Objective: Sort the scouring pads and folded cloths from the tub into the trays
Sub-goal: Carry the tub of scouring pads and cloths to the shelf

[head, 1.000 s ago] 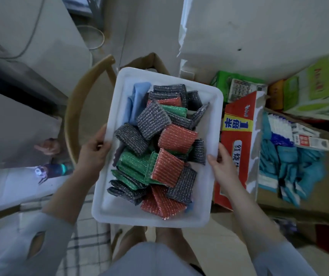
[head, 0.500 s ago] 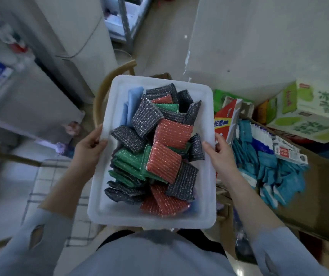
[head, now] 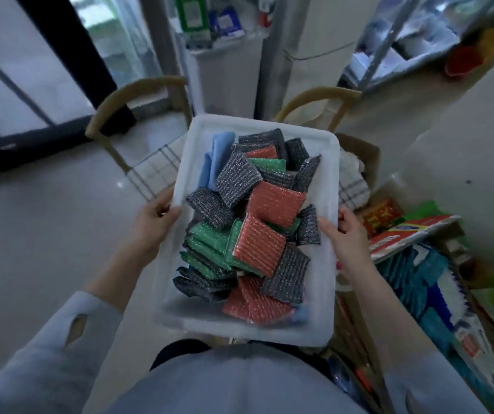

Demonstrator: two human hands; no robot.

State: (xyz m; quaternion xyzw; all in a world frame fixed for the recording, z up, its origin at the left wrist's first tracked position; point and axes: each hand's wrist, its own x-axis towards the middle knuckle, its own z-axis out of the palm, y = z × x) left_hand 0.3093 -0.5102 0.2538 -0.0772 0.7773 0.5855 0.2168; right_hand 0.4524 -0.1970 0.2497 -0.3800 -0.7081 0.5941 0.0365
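**White plastic tub carried level, sorting not yet begun**

Head view: White plastic tub (head: 177, 264) sits in front of the person's waist, held off any surface by both hands at its long sides. The left hand (head: 153, 225) grips the left rim, thumb hooked over the lip and fingers wrapped underneath out of sight. The right hand (head: 347, 237) grips the right rim the same way, thumb on the inside edge. A hold at the middle of each side looks chosen to keep the load balanced and the tub flat, so the loose pile does not slide.

Inside, the scouring pads (head: 257, 216) lie heaped in grey, green and orange-red, overlapping at all angles and leaning on one another; nothing is stacked by colour. The folded cloths (head: 217, 156) are blue and stand tucked against the far left wall, partly under a grey pad; another bit of blue shows at the near right corner.

No trays are visible, so my reading is that the tub is only being brought to a work spot. Behind it stand two wooden chairs (head: 138, 94); at the right lie cartons (head: 401, 231) and packaged goods. The surroundings are blurred.
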